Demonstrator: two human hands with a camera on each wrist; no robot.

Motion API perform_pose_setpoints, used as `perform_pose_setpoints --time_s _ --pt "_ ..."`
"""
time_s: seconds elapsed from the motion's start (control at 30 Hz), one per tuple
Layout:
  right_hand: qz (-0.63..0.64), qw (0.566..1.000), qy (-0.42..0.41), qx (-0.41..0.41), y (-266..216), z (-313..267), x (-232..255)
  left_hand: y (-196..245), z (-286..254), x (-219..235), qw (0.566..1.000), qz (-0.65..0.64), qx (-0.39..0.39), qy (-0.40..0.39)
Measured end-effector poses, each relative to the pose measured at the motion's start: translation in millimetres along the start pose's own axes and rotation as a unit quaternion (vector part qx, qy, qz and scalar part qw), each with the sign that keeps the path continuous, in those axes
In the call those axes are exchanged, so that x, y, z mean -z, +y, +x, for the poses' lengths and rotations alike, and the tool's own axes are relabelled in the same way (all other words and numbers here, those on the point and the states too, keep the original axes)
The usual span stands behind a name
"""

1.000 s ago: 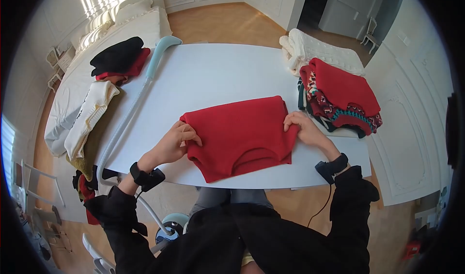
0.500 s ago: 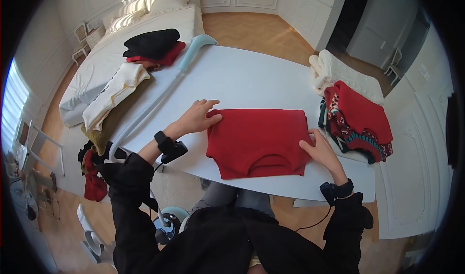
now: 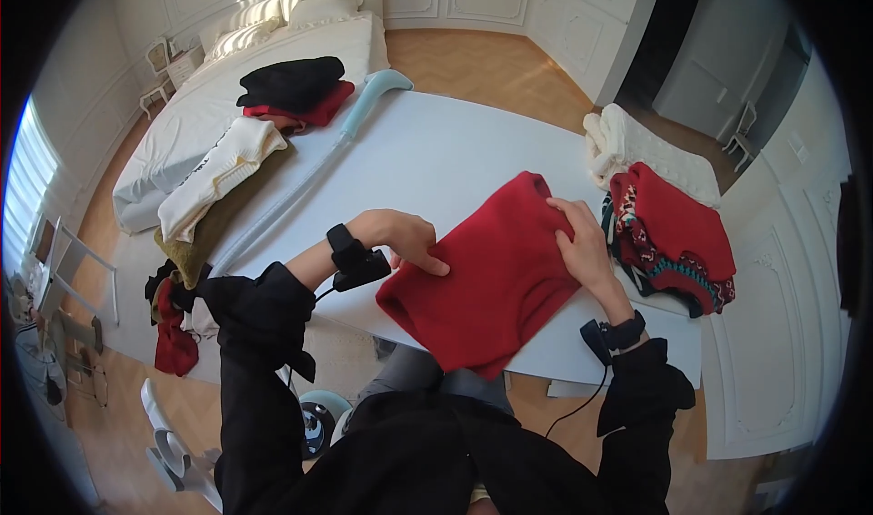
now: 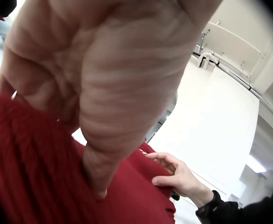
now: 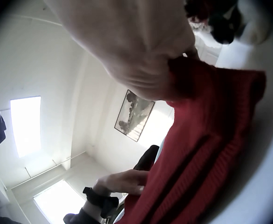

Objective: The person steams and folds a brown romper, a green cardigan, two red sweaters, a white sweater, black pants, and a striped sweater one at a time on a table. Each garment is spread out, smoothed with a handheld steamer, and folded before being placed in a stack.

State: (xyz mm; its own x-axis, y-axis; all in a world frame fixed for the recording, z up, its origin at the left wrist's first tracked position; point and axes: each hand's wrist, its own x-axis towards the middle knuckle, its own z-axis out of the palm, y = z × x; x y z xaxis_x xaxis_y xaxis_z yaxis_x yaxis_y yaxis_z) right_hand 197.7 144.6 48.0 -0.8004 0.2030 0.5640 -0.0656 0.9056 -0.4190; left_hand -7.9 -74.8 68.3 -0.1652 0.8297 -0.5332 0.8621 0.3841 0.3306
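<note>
A folded red sweater (image 3: 491, 278) is tilted diagonally over the white table's front, its lower corner hanging past the edge. My left hand (image 3: 406, 238) grips its left side, thumb on top and fingers underneath. At its upper right, my right hand (image 3: 583, 249) pinches the fabric between thumb and fingers. In the left wrist view the left thumb presses on the red knit (image 4: 132, 191), and the right hand (image 4: 180, 179) shows beyond. The right wrist view has the ribbed red fabric (image 5: 197, 140) hanging from the right hand (image 5: 136, 51).
At the table's right lie a red patterned sweater pile (image 3: 677, 228) and a cream knit (image 3: 650, 151). To the left are black clothing (image 3: 291, 85), a white sweater (image 3: 218, 174) and a pale blue hose handle (image 3: 377, 92). The white table (image 3: 455, 142) has a bed (image 3: 173, 137) behind it.
The red sweater, lying flat and square before, is now lifted and turned diagonally. My left hand has moved right and down onto it; my right hand has moved up.
</note>
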Motion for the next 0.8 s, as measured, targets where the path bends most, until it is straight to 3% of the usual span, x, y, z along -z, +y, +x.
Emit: perform_pose_setpoints --time_s 0.03,0.1,0.13,0.17,0.23,0.37,0.4,0.43,0.5,0.57,0.63,0.7,0.77,0.8 --pt "-0.012 0.999 0.001 0.042 0 13 -6 12 -10 6 0.999 -0.012 0.042 -0.032" --pt "-0.025 0.992 -0.009 0.121 -3 43 -23 12 -9 6 0.984 0.042 0.001 0.171" --pt "-0.027 0.987 -0.021 0.158 -9 56 -32 20 -12 12 0.969 0.025 0.029 0.245" --pt "-0.026 0.987 -0.02 0.156 -18 67 -41 13 -8 8 0.924 0.045 -0.022 0.379" --pt "0.008 0.967 -0.011 0.253 -38 82 -54 -3 7 18 0.913 0.098 -0.005 0.397" --pt "0.019 0.965 0.007 0.26 -67 72 -42 -40 30 15 0.926 0.048 0.015 0.375" --pt "0.093 0.977 -0.108 0.158 -74 59 -30 -45 34 14 0.931 0.037 0.009 0.362" --pt "0.164 0.96 -0.222 0.05 -80 45 -19 -50 39 12 0.937 0.026 0.003 0.349" --pt "0.231 0.885 -0.404 -0.029 -91 22 1 -58 55 11 0.938 0.002 -0.017 0.346" --pt "0.197 0.869 -0.453 -0.026 -98 -5 7 -60 67 15 0.938 -0.024 -0.036 0.345" --pt "0.059 0.914 -0.377 0.138 -96 -33 0 -54 75 21 0.955 -0.069 -0.051 0.285" --pt "0.008 0.921 -0.356 0.158 -102 -49 -5 -50 83 25 0.958 -0.036 -0.042 0.282" --pt "-0.126 0.91 -0.316 0.235 -104 -54 -12 -46 83 27 0.96 0.0 -0.033 0.278" --pt "-0.127 0.91 -0.316 0.235 -101 -54 -13 -45 79 28 0.969 -0.004 0.013 0.247"
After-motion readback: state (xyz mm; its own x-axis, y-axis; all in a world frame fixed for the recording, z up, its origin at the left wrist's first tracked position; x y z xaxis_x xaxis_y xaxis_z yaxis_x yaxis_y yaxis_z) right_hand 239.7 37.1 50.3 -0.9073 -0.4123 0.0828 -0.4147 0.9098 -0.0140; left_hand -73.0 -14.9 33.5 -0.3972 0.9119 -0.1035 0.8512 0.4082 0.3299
